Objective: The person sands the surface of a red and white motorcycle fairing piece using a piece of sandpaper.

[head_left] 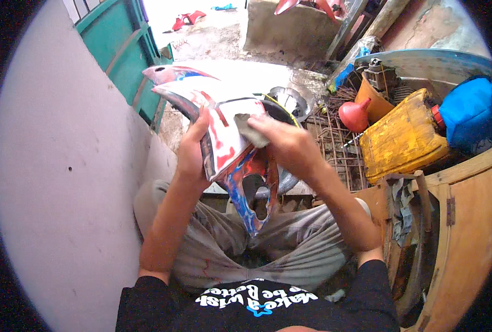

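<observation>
A curved plastic fairing panel [224, 130], mostly white with worn red and blue patches, is held up above my lap. A narrow blue and red section with a large opening hangs from its lower end. My left hand [192, 152] is closed around the panel's left edge. My right hand [291, 145] presses a small grey-green sheet, which looks like sandpaper [250, 131], flat against the white face. Part of the sheet is hidden under the fingers. Behind the panel's upper left, another pointed piece in white, red and blue [174, 72] shows.
Beyond the panel sits a dark round tub with a yellow rim [282, 110]. On the right are a metal grate [337, 146], a red funnel [355, 114], a yellow jerrycan [404, 138] and a wooden cabinet [470, 232]. A wall [69, 182] and a green door [116, 52] stand left.
</observation>
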Demonstrator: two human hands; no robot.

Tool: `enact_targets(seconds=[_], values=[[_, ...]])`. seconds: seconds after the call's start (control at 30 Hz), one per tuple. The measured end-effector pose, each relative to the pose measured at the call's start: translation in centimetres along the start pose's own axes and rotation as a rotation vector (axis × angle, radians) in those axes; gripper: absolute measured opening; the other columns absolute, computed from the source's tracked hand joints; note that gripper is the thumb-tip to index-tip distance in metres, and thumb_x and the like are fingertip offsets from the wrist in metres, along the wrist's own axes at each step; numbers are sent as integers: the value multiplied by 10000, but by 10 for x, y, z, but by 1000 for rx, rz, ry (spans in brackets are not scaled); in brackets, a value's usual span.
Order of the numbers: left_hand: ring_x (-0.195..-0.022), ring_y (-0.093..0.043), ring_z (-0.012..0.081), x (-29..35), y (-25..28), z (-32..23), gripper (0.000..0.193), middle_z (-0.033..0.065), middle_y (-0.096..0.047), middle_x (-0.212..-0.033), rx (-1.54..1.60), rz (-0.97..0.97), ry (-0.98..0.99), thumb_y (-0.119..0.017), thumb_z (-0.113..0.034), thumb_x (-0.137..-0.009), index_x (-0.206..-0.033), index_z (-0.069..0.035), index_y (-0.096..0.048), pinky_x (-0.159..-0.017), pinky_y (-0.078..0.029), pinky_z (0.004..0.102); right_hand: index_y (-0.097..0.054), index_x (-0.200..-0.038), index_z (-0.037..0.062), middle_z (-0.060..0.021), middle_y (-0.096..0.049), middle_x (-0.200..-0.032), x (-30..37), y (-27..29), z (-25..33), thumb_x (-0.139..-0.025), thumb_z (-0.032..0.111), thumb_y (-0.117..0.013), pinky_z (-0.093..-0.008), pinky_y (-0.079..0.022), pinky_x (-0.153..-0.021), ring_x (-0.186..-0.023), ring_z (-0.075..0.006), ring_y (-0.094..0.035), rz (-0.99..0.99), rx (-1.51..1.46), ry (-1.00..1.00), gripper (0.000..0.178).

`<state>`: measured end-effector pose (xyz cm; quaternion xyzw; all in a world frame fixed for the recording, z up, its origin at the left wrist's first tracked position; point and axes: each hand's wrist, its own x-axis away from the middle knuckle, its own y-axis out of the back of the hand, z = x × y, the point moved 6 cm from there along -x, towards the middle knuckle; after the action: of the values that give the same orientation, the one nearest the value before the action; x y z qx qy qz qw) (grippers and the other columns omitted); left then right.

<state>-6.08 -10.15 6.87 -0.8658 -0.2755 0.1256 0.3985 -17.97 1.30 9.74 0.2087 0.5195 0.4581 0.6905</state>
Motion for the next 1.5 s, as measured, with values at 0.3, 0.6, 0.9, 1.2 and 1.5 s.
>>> enact_targets(seconds=[0.3, 0.6, 0.9, 1.2, 1.5], values=[[-1180, -609, 297, 2, -7, 2, 526, 192, -579, -1326, 22, 35, 4, -425, -365, -1056, -1405, 27, -419, -1047, -468, 442, -629, -1226, 9, -173, -681, -1210, 3, 2, 3, -794, 35, -687, -388, -546, -980, -1134, -293, -670, -48, -4, 88, 437], [-1211, -586, 310, -2, -4, 13, 525, 199, -571, -1341, 128, 60, 37, -413, -361, -1060, -1421, 20, -411, -1073, -440, 449, -614, -1228, -4, -214, -668, -1204, 4, 6, -9, -852, 138, -641, -395, -552, -962, -1124, -337, -665, -17, 44, 100, 403], [-1167, -615, 290, 1, -5, 9, 510, 191, -589, -1302, 93, 53, 88, -406, -365, -1063, -1395, 22, -430, -1042, -470, 442, -622, -1240, 9, -153, -667, -1251, -3, 14, 3, -882, 75, -575, -368, -548, -982, -1125, -239, -677, -6, 54, 73, 368], [-1191, -599, 338, 1, -5, 12, 586, 220, -589, -1309, 93, 32, 50, -436, -411, -1044, -1413, 43, -409, -1031, -477, 469, -621, -1231, 22, -177, -676, -1219, 0, 12, -8, -859, 115, -650, -382, -560, -946, -1089, -309, -685, -61, 26, 77, 384], [-1120, -641, 272, 3, -1, 3, 496, 176, -633, -1230, -17, -10, 26, -445, -374, -1054, -1348, 25, -476, -1007, -494, 439, -624, -1247, 13, -183, -674, -1219, 0, 14, 4, -827, 71, -692, -374, -544, -984, -1131, -299, -669, -4, 17, 123, 430]])
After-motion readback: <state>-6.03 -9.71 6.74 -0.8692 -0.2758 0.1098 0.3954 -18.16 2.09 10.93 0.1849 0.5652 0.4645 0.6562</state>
